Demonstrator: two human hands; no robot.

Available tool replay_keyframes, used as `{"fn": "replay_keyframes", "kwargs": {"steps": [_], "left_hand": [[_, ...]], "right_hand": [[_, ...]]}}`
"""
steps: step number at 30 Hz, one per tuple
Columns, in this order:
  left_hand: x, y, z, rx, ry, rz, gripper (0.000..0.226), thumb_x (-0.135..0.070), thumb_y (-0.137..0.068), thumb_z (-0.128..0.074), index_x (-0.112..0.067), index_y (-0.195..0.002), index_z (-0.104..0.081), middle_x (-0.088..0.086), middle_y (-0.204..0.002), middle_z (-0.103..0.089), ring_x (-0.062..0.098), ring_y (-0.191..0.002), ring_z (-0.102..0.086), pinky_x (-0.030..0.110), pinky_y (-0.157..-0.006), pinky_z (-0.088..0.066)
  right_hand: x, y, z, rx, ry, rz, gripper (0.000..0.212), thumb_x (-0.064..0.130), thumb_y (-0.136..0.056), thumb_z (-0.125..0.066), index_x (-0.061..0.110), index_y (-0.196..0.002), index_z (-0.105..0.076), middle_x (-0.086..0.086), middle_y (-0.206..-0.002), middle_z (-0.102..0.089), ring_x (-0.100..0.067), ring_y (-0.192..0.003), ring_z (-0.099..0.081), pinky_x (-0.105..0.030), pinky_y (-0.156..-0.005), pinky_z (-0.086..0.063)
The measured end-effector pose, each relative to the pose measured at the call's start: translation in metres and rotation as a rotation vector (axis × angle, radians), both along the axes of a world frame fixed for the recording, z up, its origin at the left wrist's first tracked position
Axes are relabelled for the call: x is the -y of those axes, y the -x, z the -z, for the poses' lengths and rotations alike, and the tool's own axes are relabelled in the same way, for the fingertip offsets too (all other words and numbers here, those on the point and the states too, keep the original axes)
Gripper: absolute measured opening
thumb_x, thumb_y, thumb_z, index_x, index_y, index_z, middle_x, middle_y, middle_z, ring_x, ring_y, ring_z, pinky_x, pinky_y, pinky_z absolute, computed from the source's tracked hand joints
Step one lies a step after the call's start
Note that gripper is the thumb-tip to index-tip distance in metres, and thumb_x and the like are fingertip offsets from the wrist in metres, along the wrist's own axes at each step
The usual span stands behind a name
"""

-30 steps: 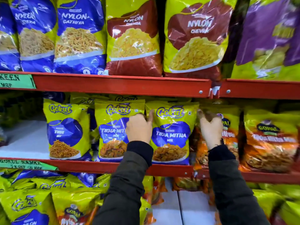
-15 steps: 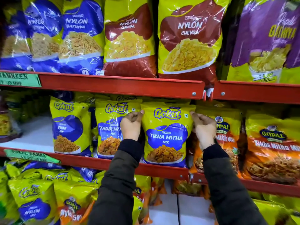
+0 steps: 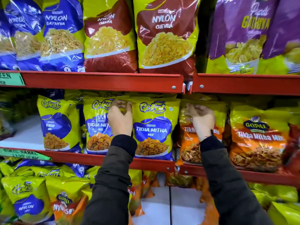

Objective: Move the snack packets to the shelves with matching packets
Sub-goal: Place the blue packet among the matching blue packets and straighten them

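A yellow and blue Gokul Tikha Mitha Mix packet (image 3: 152,127) stands upright on the red middle shelf (image 3: 146,163). A matching Gokul Tikha Mitha packet (image 3: 95,127) stands to its left. My left hand (image 3: 120,120) pinches the top left corner of the middle packet, between the two. My right hand (image 3: 201,119) has its fingers curled just right of that packet's top right corner, in front of an orange Gopal Tikha Mitha packet (image 3: 190,143). Whether it grips anything is unclear.
A Gokul Tikha Sev packet (image 3: 56,124) stands further left and another Gopal packet (image 3: 256,137) further right. The upper shelf (image 3: 97,80) carries blue Nylon Gathiya (image 3: 61,33), maroon Nylon Chevda (image 3: 164,34) and purple Gathiya (image 3: 243,30) bags. Mixed packets (image 3: 29,200) lie on the shelf below.
Both hands have risen from the packet's upper sides to its top edge. My right hand has shifted slightly right, off the packet's corner. The packet stands straighter.
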State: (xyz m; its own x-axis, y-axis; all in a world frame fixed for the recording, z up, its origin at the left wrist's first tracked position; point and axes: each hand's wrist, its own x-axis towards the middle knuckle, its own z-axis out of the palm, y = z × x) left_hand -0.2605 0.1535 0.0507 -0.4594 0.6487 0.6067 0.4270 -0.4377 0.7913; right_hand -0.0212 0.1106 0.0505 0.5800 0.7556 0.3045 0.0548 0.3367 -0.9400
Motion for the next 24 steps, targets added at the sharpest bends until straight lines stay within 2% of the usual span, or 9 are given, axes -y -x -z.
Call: {"fn": "replay_keyframes", "kwargs": {"steps": [2, 4, 6, 11, 14, 18, 19, 21, 24], "left_hand": [[0.020, -0.027, -0.003, 0.011, -0.046, 0.071, 0.013, -0.030, -0.088, -0.063, -0.018, -0.091, -0.058, -0.001, -0.083, -0.063, 0.018, -0.071, -0.057, 0.030, -0.071, -0.044], [0.027, -0.043, -0.005, 0.023, -0.096, 0.132, 0.011, -0.028, -0.088, -0.063, -0.019, -0.092, -0.057, 0.005, -0.085, -0.067, 0.024, -0.074, -0.061, 0.037, -0.073, -0.050], [0.029, -0.055, -0.008, 0.002, -0.133, 0.189, 0.013, -0.026, -0.088, -0.064, -0.015, -0.091, -0.060, 0.009, -0.087, -0.069, 0.026, -0.077, -0.064, 0.038, -0.074, -0.052], [0.060, -0.143, 0.006, -0.018, -0.062, 0.422, 0.010, -0.024, -0.090, -0.062, -0.016, -0.093, -0.068, -0.006, -0.084, -0.068, -0.003, -0.069, -0.058, 0.011, -0.065, -0.045], [0.075, -0.196, 0.018, -0.012, 0.049, 0.545, 0.013, -0.025, -0.091, -0.061, -0.019, -0.095, -0.071, -0.011, -0.084, -0.068, -0.006, -0.074, -0.061, 0.011, -0.066, -0.046], [0.083, -0.253, 0.028, -0.098, 0.202, 0.544, 0.025, -0.030, -0.094, -0.056, -0.012, -0.098, -0.073, 0.002, -0.092, -0.073, 0.016, -0.087, -0.066, 0.025, -0.072, -0.046], [0.083, -0.263, 0.030, -0.155, 0.237, 0.506, 0.029, -0.033, -0.094, -0.055, -0.011, -0.095, -0.073, 0.003, -0.086, -0.071, 0.021, -0.086, -0.065, 0.026, -0.070, -0.042], [0.082, -0.280, 0.034, -0.224, 0.290, 0.467, 0.036, -0.038, -0.096, -0.051, -0.010, -0.084, -0.071, 0.003, -0.071, -0.061, 0.026, -0.074, -0.060, 0.028, -0.067, -0.037], [0.077, -0.294, 0.037, -0.176, 0.395, 0.495, 0.044, -0.043, -0.099, -0.043, -0.010, -0.077, -0.063, -0.001, -0.059, -0.048, 0.020, -0.058, -0.046, 0.027, -0.067, -0.030]], "right_hand": [[0.013, -0.020, 0.001, 0.059, -0.032, 0.050, 0.010, 0.028, -0.085, -0.073, 0.021, -0.079, -0.068, -0.008, -0.081, -0.076, -0.015, -0.068, -0.076, -0.037, -0.062, -0.060], [0.020, -0.027, -0.001, 0.132, -0.032, 0.097, 0.014, 0.037, -0.081, -0.073, 0.024, -0.078, -0.069, -0.009, -0.082, -0.077, -0.025, -0.078, -0.078, -0.050, -0.074, -0.063], [0.024, -0.028, -0.005, 0.154, -0.051, 0.124, 0.017, 0.041, -0.081, -0.073, 0.025, -0.080, -0.069, -0.013, -0.087, -0.077, -0.030, -0.081, -0.077, -0.052, -0.077, -0.063], [0.053, -0.091, 0.006, 0.144, -0.058, 0.194, 0.016, 0.030, -0.087, -0.073, 0.014, -0.088, -0.075, -0.008, -0.083, -0.076, -0.017, -0.078, -0.077, -0.046, -0.073, -0.065], [0.074, -0.133, 0.015, 0.210, -0.023, 0.271, 0.024, 0.030, -0.086, -0.070, 0.009, -0.095, -0.077, -0.012, -0.088, -0.078, -0.020, -0.083, -0.075, -0.033, -0.077, -0.062], [0.099, -0.186, 0.025, 0.390, 0.028, 0.425, 0.021, 0.031, -0.088, -0.066, 0.013, -0.093, -0.076, -0.006, -0.089, -0.077, -0.009, -0.076, -0.069, -0.005, -0.064, -0.049], [0.103, -0.197, 0.029, 0.413, 0.058, 0.470, 0.023, 0.033, -0.089, -0.066, 0.013, -0.097, -0.076, -0.008, -0.090, -0.077, -0.011, -0.075, -0.068, -0.006, -0.063, -0.047], [0.106, -0.219, 0.038, 0.471, 0.163, 0.550, 0.036, 0.040, -0.091, -0.064, 0.009, -0.106, -0.072, -0.017, -0.100, -0.076, -0.030, -0.089, -0.070, -0.027, -0.074, -0.053], [0.102, -0.240, 0.050, 0.487, 0.334, 0.527, 0.048, 0.045, -0.095, -0.058, 0.000, -0.105, -0.068, -0.029, -0.104, -0.072, -0.045, -0.104, -0.066, -0.041, -0.079, -0.048]]}}
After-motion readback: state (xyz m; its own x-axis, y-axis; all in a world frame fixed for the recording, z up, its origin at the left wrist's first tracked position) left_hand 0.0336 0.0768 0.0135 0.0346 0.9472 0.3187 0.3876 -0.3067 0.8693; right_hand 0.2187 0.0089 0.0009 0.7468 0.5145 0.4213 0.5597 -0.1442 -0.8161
